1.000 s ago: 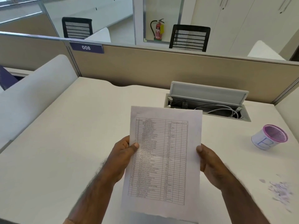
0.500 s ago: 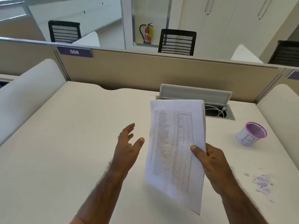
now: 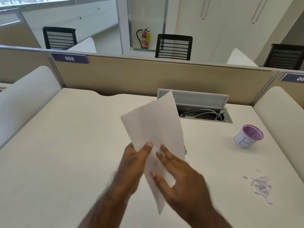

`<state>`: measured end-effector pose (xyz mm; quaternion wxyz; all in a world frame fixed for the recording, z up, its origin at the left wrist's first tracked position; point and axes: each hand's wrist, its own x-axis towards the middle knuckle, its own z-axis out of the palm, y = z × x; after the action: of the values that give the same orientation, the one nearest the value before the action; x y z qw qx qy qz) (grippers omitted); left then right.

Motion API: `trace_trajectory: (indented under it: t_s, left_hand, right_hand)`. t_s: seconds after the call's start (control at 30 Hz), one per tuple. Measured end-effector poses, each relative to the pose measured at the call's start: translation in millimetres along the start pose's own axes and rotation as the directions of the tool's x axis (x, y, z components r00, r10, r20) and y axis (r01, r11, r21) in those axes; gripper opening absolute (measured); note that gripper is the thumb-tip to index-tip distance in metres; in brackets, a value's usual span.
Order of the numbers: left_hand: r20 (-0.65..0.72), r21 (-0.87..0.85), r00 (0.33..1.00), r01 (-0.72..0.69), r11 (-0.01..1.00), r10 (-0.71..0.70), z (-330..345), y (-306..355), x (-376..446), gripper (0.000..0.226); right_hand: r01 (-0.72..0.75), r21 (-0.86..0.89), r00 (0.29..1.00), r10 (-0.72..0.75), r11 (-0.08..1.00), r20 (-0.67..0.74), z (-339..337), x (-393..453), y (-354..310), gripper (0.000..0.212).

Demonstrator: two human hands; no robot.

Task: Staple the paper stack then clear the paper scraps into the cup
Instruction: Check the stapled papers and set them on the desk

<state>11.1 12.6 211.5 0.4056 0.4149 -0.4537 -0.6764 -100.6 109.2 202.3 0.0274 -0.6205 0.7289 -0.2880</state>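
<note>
I hold the white paper stack [image 3: 154,129] tilted above the middle of the desk, its blank back towards me. My left hand [image 3: 136,160] pinches its lower left edge with the thumb on top. My right hand [image 3: 179,176] grips the lower part, fingers spread over the sheet. A white cup [image 3: 248,136] with a purple rim and a blue letter B stands at the right. Purple-white paper scraps [image 3: 261,186] lie scattered near the right front. A small dark metal bit [image 3: 185,151] peeks from behind the paper; what it is I cannot tell.
An open cable hatch [image 3: 205,112] with a raised grey lid and white cables sits at the back of the desk [image 3: 57,153]. Beige partition walls [image 3: 131,76] close off the back, and curved white dividers [image 3: 28,92] stand at both sides.
The stack has turned over from printed side to blank side. My left hand, off the paper half a second ago, has taken hold of it again. The view has shifted.
</note>
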Motion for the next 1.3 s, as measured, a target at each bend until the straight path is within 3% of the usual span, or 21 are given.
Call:
trace_trajectory:
  t_s: [0.13, 0.17, 0.23, 0.3, 0.4, 0.5, 0.57, 0.6, 0.67, 0.73, 0.77, 0.83, 0.93, 1.07, 1.3]
  left_hand:
    - [0.077, -0.019, 0.997, 0.007, 1.0, -0.006, -32, 12, 11, 0.016]
    - [0.106, -0.013, 0.994, 0.015, 1.0, -0.013, -38, 16, 12, 0.017]
    - [0.174, -0.029, 0.984, 0.038, 0.999, -0.033, -48, 23, 13, 0.018]
    - [0.208, -0.045, 0.977, 0.05, 0.998, -0.04, -54, 29, 15, 0.02]
    - [0.225, 0.014, 0.974, 0.031, 0.999, -0.033, -63, 36, 19, 0.062]
    - [0.171, 0.037, 0.985, -0.022, 0.999, 0.015, -62, 53, 23, 0.047]
    - [0.045, 0.132, 0.984, -0.176, 0.976, 0.172, -60, 71, 27, 0.065]
    - [-0.044, 0.226, 0.954, -0.28, 0.933, 0.297, -60, 82, 29, 0.077]
    - [-0.091, 0.46, 0.831, -0.453, 0.764, 0.548, -52, 109, 22, 0.072]
    - [0.087, 0.624, 0.723, -0.576, 0.528, 0.685, -31, 132, 6, 0.063]
    - [0.201, 0.665, 0.695, -0.614, 0.425, 0.69, -18, 141, -2, 0.062]
    - [0.355, 0.694, 0.708, -0.637, 0.336, 0.611, 7, 156, -11, 0.066]
    - [0.42, 0.718, 0.785, -0.595, 0.362, 0.455, 25, 165, -10, 0.06]
    - [0.405, 0.68, 0.828, -0.556, 0.479, 0.387, 28, 167, -9, 0.03]
    - [0.453, 0.627, 0.845, -0.528, 0.574, 0.282, 28, 173, -10, 0.015]
  right_hand:
    - [-0.128, 0.261, 0.962, 0.184, 0.957, -0.2, -31, 43, 36, 0.065]
    - [-0.189, 0.362, 0.949, 0.265, 0.913, -0.173, -42, 55, 41, 0.07]
    - [-0.287, 0.649, 0.938, 0.346, 0.705, 0.039, -64, 77, 42, 0.074]
    - [-0.313, 0.807, 0.944, 0.256, 0.5, 0.208, -81, 85, 38, 0.06]
    - [-0.298, 0.852, 0.949, 0.228, 0.43, 0.217, -94, 89, 23, 0.029]
    - [-0.252, 0.885, 0.96, 0.217, 0.392, 0.177, -100, 88, 11, 0.021]
    - [-0.233, 0.892, 0.964, 0.211, 0.388, 0.16, -106, 89, 4, 0.022]
    - [-0.224, 0.893, 0.967, 0.205, 0.391, 0.153, -109, 89, 2, 0.022]
    - [-0.208, 0.892, 0.972, 0.183, 0.401, 0.144, -112, 89, -4, 0.021]
    - [-0.2, 0.879, 0.976, 0.167, 0.432, 0.14, -114, 88, -9, 0.022]
    - [-0.195, 0.87, 0.978, 0.16, 0.453, 0.135, -114, 88, -11, 0.022]
    - [-0.18, 0.854, 0.982, 0.137, 0.488, 0.129, -116, 86, -16, 0.024]
    - [-0.16, 0.865, 0.987, 0.089, 0.475, 0.133, -120, 86, -25, 0.026]
    - [-0.17, 0.875, 0.985, 0.081, 0.454, 0.149, -126, 84, -31, 0.027]
    - [-0.196, 0.86, 0.979, 0.144, 0.472, 0.144, -135, 81, -30, 0.021]
